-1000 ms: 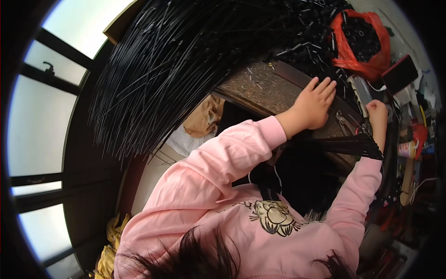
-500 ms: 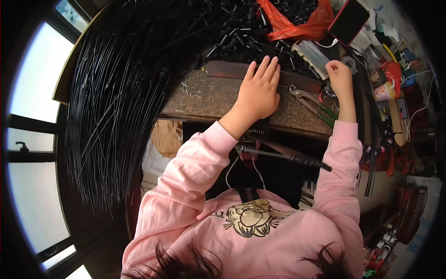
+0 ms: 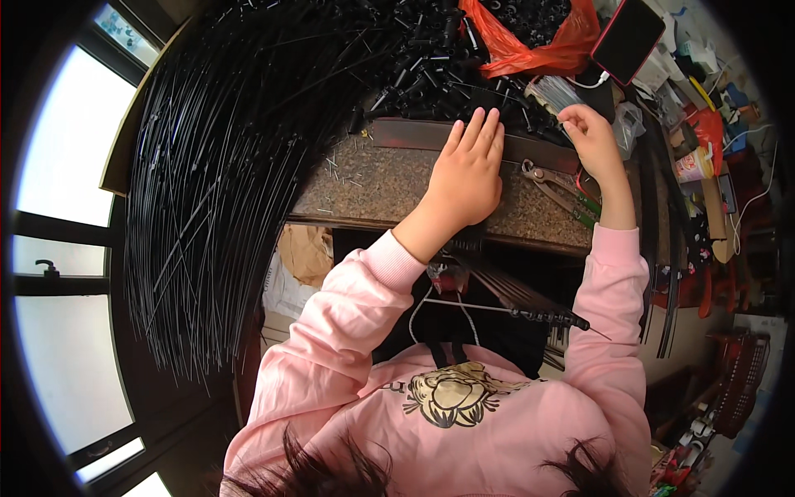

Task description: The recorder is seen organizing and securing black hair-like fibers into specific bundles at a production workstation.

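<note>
On a speckled brown worktop (image 3: 377,195), a pair of green-handled pliers (image 3: 542,176) lies beside two bare hands at work. The left hand (image 3: 468,178), to the left of the pliers, is spread flat, palm down, its straight fingers nearly together and reaching over a long dark strip (image 3: 414,135) that runs just beyond the tool. The right hand (image 3: 592,137), beyond the pliers and slightly right, is narrowed, thumb and fingertips drawn together beside a box of thin pale strips (image 3: 553,93); whether anything is pinched between them cannot be told. That box sits beyond the pliers, with small black tubular pieces (image 3: 435,79) heaped farther left. Beyond the pliers, too, are an orange-red plastic bag (image 3: 538,60) and, to its right, a phone (image 3: 627,40) on a white cable. Well to the left of the pliers spills a great sheaf of slender black rods (image 3: 207,215). On the person's side of the tool, below the worktop's edge, a fan of dark ribs (image 3: 509,290) slants toward the right sleeve (image 3: 609,306).
</note>
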Motion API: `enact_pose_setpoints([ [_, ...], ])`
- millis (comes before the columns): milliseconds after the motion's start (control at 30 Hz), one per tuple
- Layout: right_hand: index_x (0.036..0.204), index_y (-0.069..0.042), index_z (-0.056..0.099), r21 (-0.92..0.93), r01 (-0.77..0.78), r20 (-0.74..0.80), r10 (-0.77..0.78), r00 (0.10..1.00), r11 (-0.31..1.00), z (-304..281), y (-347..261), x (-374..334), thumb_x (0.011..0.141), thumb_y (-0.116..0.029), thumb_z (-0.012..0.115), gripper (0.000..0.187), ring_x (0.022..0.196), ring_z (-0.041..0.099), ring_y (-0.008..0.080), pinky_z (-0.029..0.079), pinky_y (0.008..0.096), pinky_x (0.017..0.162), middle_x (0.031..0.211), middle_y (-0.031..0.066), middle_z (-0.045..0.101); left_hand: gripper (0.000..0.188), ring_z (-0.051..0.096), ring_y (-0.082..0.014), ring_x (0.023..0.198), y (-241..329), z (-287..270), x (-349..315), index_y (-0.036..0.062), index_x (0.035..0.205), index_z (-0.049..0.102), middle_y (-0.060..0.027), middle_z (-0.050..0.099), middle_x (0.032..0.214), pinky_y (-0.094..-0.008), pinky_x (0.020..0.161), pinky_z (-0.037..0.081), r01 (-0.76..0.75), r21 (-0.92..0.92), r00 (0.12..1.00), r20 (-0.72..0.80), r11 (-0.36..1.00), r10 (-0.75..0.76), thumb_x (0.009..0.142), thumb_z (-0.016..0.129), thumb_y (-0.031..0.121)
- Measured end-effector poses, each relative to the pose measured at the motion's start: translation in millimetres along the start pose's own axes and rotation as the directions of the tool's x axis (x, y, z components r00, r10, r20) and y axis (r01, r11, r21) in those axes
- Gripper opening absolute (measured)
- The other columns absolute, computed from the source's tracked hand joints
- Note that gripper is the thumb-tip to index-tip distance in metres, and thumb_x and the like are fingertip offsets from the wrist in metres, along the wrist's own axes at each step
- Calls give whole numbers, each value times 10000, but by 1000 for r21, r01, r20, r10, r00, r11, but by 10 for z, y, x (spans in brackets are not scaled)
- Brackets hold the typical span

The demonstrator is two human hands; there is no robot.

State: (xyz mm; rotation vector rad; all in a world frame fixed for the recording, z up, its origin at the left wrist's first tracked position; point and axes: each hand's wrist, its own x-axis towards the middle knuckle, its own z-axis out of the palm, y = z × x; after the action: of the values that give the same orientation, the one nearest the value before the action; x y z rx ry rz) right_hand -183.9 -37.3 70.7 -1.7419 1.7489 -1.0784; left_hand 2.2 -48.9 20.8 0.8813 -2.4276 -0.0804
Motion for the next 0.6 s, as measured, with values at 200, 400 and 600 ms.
enact_pose_setpoints([
  [200, 709, 10, 478, -212, 208, -123, -238, 964, 955, 113, -37, 112, 662, 22, 465, 50, 512, 340, 69, 298, 184, 473, 601, 8, 410, 495, 223, -299, 1109, 5, -13, -16, -56, 1099, 300, -174, 242, 1190, -371, 900, 197, -4, -5, 1000, 9, 1000, 4, 656, 416, 134],
  [400, 702, 9, 469, -272, 206, -119, -245, 962, 940, 163, -50, 138, 657, 26, 462, 48, 498, 351, 85, 310, 192, 470, 591, 28, 397, 509, 233, -301, 1104, 66, -44, -79, -60, 1103, 293, -180, 250, 1185, -375, 894, 204, 41, 40, 999, 9, 998, -41, 656, 421, 147],
  [600, 706, 9, 463, -242, 226, -110, -258, 960, 944, 192, -111, 126, 661, 28, 458, 49, 516, 370, 90, 320, 194, 489, 606, 34, 406, 525, 237, -299, 1103, 170, -112, -205, -56, 1116, 274, -178, 252, 1185, -380, 891, 207, 63, 17, 997, 53, 998, -64, 661, 425, 159],
])
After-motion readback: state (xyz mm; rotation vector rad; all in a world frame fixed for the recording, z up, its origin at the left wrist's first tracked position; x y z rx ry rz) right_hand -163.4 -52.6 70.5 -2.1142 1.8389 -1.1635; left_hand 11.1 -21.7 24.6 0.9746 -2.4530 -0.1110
